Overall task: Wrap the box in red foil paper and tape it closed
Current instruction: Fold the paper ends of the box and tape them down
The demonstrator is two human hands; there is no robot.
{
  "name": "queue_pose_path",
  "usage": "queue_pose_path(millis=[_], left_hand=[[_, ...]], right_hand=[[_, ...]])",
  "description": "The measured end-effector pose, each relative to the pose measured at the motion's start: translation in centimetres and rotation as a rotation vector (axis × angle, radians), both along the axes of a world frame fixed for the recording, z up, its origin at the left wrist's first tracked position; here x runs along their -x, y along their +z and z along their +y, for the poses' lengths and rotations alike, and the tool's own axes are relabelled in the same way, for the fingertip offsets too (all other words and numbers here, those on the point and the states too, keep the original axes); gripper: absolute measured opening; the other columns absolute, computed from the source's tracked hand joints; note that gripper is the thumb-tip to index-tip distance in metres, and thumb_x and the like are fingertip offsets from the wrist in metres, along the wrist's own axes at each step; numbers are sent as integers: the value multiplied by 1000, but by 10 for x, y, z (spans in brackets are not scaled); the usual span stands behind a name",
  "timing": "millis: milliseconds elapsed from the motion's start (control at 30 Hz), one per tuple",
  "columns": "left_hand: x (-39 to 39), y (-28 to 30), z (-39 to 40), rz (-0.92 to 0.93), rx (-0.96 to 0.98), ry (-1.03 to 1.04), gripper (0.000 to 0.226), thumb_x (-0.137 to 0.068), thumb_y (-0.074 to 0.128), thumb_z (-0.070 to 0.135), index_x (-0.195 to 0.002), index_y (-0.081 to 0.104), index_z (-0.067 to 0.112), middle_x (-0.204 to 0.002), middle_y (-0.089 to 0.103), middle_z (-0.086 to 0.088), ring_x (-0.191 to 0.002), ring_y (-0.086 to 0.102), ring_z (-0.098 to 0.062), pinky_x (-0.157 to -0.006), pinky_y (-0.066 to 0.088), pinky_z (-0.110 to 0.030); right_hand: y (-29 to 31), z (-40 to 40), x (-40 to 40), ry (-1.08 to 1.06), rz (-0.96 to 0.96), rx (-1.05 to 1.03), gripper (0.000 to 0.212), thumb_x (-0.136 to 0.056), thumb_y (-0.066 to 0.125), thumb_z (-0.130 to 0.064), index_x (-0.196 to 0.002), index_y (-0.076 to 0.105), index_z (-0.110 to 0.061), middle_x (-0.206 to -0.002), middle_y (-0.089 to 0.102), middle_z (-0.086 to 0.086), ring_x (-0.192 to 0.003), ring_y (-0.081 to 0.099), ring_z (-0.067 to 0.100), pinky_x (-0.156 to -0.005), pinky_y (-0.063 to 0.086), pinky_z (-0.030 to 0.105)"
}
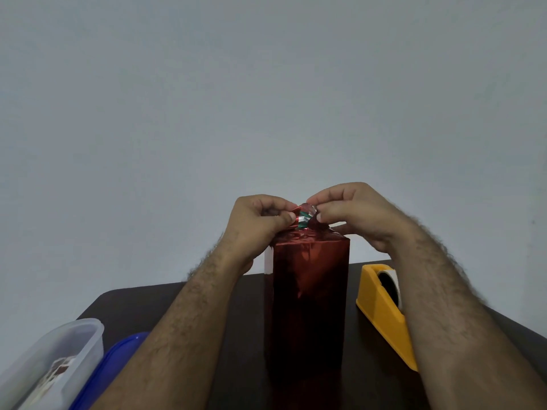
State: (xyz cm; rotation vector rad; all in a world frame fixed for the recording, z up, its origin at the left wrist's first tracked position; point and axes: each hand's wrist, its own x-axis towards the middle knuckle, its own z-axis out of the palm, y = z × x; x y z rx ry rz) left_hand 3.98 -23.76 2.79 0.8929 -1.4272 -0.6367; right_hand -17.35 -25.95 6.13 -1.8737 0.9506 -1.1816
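A tall box (309, 303) stands upright on the dark table, its front and sides covered in shiny red foil paper. A white strip of the box shows at its upper left edge. At the top, the foil (305, 218) is bunched into a crumpled tuft with silver and green glints. My left hand (260, 223) pinches that tuft from the left with thumb and fingers. From the right, my right hand (352, 214) pinches the same bunched foil, its lower fingers resting on the box's top right corner.
A yellow tape dispenser (384, 315) with a tape roll sits right of the box, partly behind my right forearm. A clear plastic container (56, 359) and a blue lid (118, 362) lie at the lower left. A plain wall stands behind the dark table (236, 335).
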Motion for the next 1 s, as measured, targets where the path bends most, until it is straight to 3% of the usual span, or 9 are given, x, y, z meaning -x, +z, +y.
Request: queue_pose_path(millis=[167,400,500,600,733,900,1000], left_hand=[[5,0,2,0,38,-8,13,-88,81,-5,-94,83,7,-89,77,-26,-78,75,-24,-77,63,-34],[13,-1,5,14,85,-43,13,-85,83,-4,-89,83,8,-81,76,-18,-75,72,-21,-72,60,-31],[14,-2,5,-48,117,-60,13,-85,83,-2,-87,83,11,-76,74,-7,-74,68,-17,-68,56,-32],[10,0,4,-86,116,-74,14,-84,85,-1,-84,82,13,-76,70,-3,-70,64,-19,-65,51,-32],[4,3,5,-135,144,-91,13,-82,88,0,-84,82,12,-73,70,-5,-61,55,-22,-59,48,-26],[3,8,7,-295,256,-25,20,-80,87,0,-81,83,20,-74,75,-1,-60,58,-17,-57,48,-26],[2,8,5,-351,309,4,22,-77,89,2,-80,83,23,-75,76,2,-67,66,-26,-60,49,-32]], right_hand=[[1,2,5,-41,12,79,26,-85,76,13,-102,81,-7,-89,80,16,-77,77,18,-64,59,25],[5,9,14,-54,84,227,24,-79,87,4,-96,83,-13,-87,81,9,-88,79,24,-83,64,33],[2,16,16,-66,115,232,30,-78,88,2,-101,83,-16,-93,81,6,-90,79,25,-82,65,35],[-2,24,19,-37,128,203,33,-83,85,1,-110,81,-17,-101,81,1,-94,78,14,-83,63,30],[-12,33,17,-115,190,325,31,-85,85,-7,-112,82,-21,-102,81,-9,-100,75,3,-92,62,28],[-24,40,-1,-266,189,459,14,-84,88,-26,-97,85,-29,-89,79,-17,-92,73,-1,-88,63,31],[-28,37,-10,-336,170,498,9,-87,84,-26,-95,85,-30,-86,78,-18,-88,73,-1,-84,63,32]])
